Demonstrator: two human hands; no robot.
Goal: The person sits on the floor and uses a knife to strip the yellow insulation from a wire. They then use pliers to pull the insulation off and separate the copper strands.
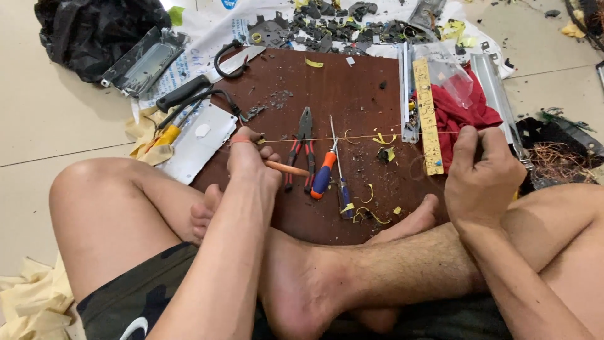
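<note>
I sit cross-legged on the floor at a dark brown board (327, 88). My left hand (250, 160) grips an orange-handled tool (286, 168) and pinches one end of a thin yellow wire (327, 138). The wire runs taut across the board to my right hand (481, 173), which is closed on its other end. Just in front of the left hand lie red-handled pliers (304, 148), a blue-and-orange screwdriver (325, 173) and a thinner screwdriver (340, 173).
A large knife (207, 79) and a white metal plate (198, 141) lie at the board's left. A yellow ruler (426, 116), red cloth (462, 110) and metal rails (497, 94) sit right. Copper wire tangle (557, 160) far right, black bag (94, 31) back left, broken plastic bits (340, 25) behind.
</note>
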